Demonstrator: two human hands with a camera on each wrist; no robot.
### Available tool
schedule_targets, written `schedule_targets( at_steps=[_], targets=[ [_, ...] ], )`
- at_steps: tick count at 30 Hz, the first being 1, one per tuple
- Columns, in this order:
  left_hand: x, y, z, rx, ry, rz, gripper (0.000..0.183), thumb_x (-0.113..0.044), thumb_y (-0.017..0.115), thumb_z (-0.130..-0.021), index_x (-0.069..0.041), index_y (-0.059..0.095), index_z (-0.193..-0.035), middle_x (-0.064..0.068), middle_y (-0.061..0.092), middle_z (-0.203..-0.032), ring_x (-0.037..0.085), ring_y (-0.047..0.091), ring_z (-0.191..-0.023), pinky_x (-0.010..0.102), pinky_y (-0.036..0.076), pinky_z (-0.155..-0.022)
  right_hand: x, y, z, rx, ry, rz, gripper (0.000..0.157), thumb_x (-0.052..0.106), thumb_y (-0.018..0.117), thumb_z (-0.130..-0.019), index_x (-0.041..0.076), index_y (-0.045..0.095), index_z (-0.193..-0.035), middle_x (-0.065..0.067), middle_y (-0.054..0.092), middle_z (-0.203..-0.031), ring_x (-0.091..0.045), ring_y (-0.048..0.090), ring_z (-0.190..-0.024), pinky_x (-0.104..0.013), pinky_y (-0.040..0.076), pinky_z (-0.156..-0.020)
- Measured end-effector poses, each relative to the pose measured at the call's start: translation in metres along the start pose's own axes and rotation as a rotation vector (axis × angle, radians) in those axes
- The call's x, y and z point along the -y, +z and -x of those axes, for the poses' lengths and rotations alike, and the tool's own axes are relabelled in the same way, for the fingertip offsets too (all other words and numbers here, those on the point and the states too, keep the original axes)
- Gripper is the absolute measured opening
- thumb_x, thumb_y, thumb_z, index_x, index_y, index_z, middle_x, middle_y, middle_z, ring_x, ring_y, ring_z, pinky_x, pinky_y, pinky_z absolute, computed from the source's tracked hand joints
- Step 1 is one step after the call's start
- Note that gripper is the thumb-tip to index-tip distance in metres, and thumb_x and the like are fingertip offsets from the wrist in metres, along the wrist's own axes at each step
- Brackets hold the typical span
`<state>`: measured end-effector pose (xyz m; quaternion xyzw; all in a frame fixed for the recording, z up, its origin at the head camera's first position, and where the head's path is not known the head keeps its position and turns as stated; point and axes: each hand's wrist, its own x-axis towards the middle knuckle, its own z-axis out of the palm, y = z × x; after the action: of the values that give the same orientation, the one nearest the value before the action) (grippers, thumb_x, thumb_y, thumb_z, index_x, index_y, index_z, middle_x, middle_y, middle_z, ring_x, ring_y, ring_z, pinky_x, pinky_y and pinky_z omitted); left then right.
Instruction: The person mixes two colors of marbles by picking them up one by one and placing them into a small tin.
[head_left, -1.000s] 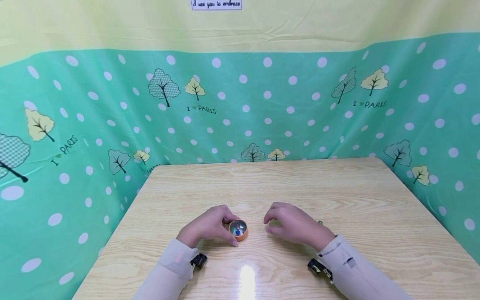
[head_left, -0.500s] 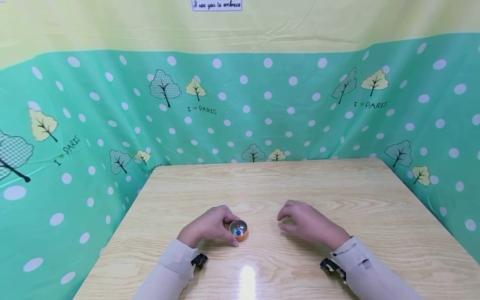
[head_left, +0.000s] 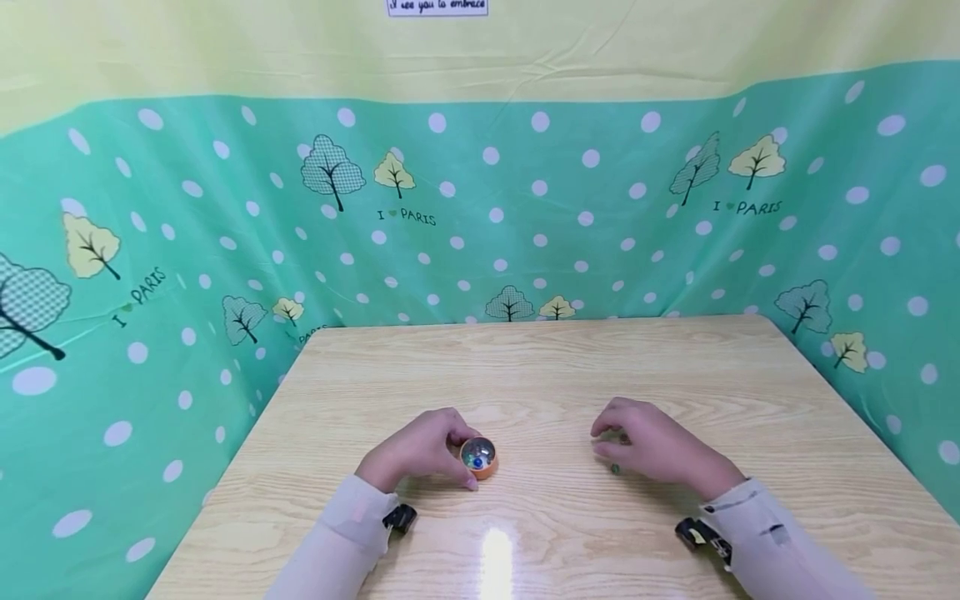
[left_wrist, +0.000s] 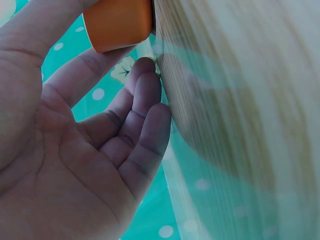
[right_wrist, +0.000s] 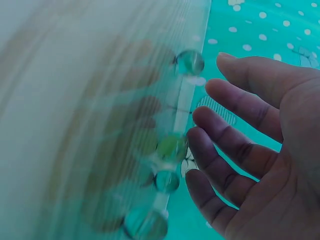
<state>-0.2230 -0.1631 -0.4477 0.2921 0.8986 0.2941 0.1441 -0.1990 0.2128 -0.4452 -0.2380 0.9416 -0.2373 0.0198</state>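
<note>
My left hand [head_left: 423, 450] grips a small orange cup [head_left: 487, 472] between thumb and forefinger, near the middle of the table. A blue marble [head_left: 477, 462] shows among other small shiny pieces inside it. In the left wrist view the cup's plain orange wall [left_wrist: 120, 25] is at the top, and the other fingers curl loosely beside the tabletop. To the right, my right hand [head_left: 656, 442] hovers low with relaxed, apart fingers and nothing between them. Several glass marbles lie by its fingertips, among them a clear one [right_wrist: 190, 62] near the thumb and a green one [right_wrist: 171, 147].
The pale wood-grain table [head_left: 540, 358] carries a bright light reflection at its front. Behind and beside it hangs a green dotted cloth [head_left: 536, 212] printed with trees. A dark camera mount sits on each wrist.
My right hand has moved rightward, away from the cup, and marbles now show at its fingertips. The left hand and the cup have stayed in place.
</note>
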Motion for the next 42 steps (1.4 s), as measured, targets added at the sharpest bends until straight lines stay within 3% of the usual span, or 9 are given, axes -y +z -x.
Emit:
schedule_targets(
  at_steps=[15, 31, 42],
  targets=[
    [-0.002, 0.000, 0.001, -0.004, -0.018, 0.010, 0.048, -0.037, 0.100, -0.065, -0.028, 0.082, -0.109, -0.008, 0.067, -0.098, 0.015, 0.054, -0.090, 0.028, 0.045, -0.078, -0.022, -0.017, 0.008, 0.010, 0.066, 0.007, 0.015, 0.022, 0.082, -0.090, 0.021, 0.076, -0.104, 0.008, 0.069, -0.102, -0.013, 0.066, -0.097, -0.039, 0.056, -0.086],
    [-0.003, -0.001, 0.002, 0.003, -0.013, 0.016, 0.046, -0.035, 0.098, -0.068, -0.026, 0.082, -0.109, -0.005, 0.065, -0.095, 0.019, 0.053, -0.087, 0.026, 0.043, -0.073, -0.028, -0.015, 0.005, 0.023, 0.084, 0.040, 0.010, 0.022, 0.083, -0.089, 0.027, 0.074, -0.090, 0.011, 0.064, -0.092, -0.006, 0.057, -0.084, -0.031, 0.052, -0.077],
    [-0.002, -0.001, 0.000, 0.018, -0.005, 0.017, 0.042, -0.034, 0.098, -0.069, -0.028, 0.082, -0.108, -0.005, 0.067, -0.093, 0.018, 0.050, -0.086, 0.027, 0.042, -0.073, -0.028, -0.015, 0.005, 0.014, 0.080, 0.062, 0.012, 0.019, 0.082, -0.088, 0.028, 0.074, -0.089, 0.012, 0.063, -0.091, -0.006, 0.058, -0.084, -0.033, 0.052, -0.079]
  ],
)
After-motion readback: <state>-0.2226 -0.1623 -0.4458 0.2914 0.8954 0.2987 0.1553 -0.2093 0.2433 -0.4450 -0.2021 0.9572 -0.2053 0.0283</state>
